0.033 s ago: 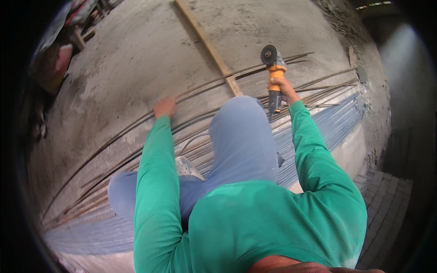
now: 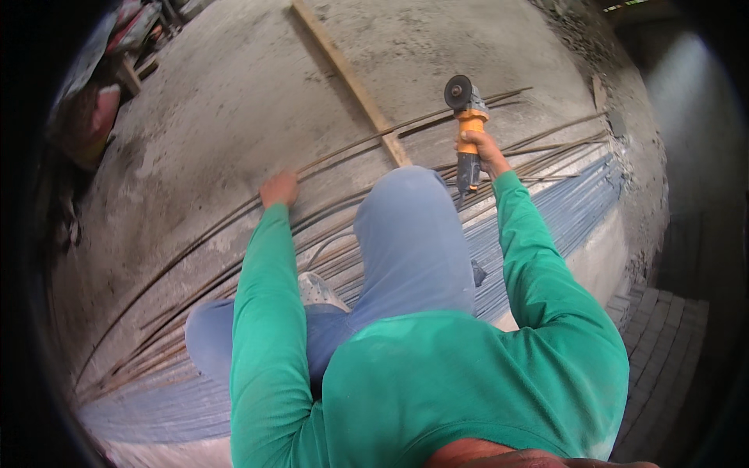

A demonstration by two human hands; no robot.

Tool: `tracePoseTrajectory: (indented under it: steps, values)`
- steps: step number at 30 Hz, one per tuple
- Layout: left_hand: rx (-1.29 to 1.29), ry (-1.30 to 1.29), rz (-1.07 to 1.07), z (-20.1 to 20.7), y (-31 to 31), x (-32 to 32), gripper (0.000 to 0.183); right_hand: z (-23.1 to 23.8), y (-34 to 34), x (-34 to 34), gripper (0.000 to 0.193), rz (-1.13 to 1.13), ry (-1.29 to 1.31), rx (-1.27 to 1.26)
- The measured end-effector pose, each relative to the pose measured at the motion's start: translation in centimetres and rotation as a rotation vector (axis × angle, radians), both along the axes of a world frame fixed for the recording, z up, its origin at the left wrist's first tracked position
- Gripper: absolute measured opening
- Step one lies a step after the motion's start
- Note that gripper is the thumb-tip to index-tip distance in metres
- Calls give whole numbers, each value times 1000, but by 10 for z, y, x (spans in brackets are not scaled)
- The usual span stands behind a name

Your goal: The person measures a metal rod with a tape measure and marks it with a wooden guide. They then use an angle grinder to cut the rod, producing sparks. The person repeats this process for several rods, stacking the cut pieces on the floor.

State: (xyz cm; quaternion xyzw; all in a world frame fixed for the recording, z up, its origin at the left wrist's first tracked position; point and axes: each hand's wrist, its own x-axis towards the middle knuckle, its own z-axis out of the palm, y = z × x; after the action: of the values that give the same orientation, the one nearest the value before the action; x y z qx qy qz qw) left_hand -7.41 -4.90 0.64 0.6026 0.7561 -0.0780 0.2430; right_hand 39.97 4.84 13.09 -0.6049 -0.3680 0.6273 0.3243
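My right hand [image 2: 485, 153] is wrapped round the orange and black body of an angle grinder [image 2: 470, 123], whose dark disc [image 2: 459, 92] points away from me. The tool is over the right part of a long thin steel rod [image 2: 351, 147]. At the left, my left hand [image 2: 279, 189] is closed round that rod, its fingertips partly hidden. The rod crosses a wooden plank [image 2: 343, 70], which lies on the concrete floor and runs away from me. My bent knee [image 2: 413, 210] stands between my two arms.
More brown rods [image 2: 335, 257] lie bundled under my legs, with a wide stack of grey-blue bars [image 2: 538, 226] nearer me. Grey blocks [image 2: 655, 335] are laid in rows at the lower right. Rubble [image 2: 581, 39] lines the far right edge. Sacks and clutter [image 2: 101, 117] sit at the far left.
My left hand, with the rod, appears to have shifted very slightly. The grinder stays over the rod in my right hand; the whole view has moved a little.
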Motion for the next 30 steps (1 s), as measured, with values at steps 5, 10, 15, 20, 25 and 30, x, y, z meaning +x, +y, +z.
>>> tracePoseTrajectory:
  steps: [5, 10, 15, 20, 25, 30]
  values:
    - [29, -19, 24, -1, 1, 4, 39, 13, 5, 18, 34, -46, 31, 27]
    - [43, -4, 59, 0, -2, 3, 40, 18, -1, 16, 35, -55, 60, 50]
    - [52, -7, 31, 1, -3, 4, 39, -1, -6, 28, 40, -41, 268, 76]
    - [89, 20, 15, -1, -4, 4, 38, -5, 3, 16, 45, -108, 523, 137]
    - [41, -2, 10, 0, -2, 5, 38, 1, 23, 20, 47, -116, 439, 136]
    - [65, 8, 3, -8, -5, 0, 38, 7, 36, 7, 42, -109, 251, 72]
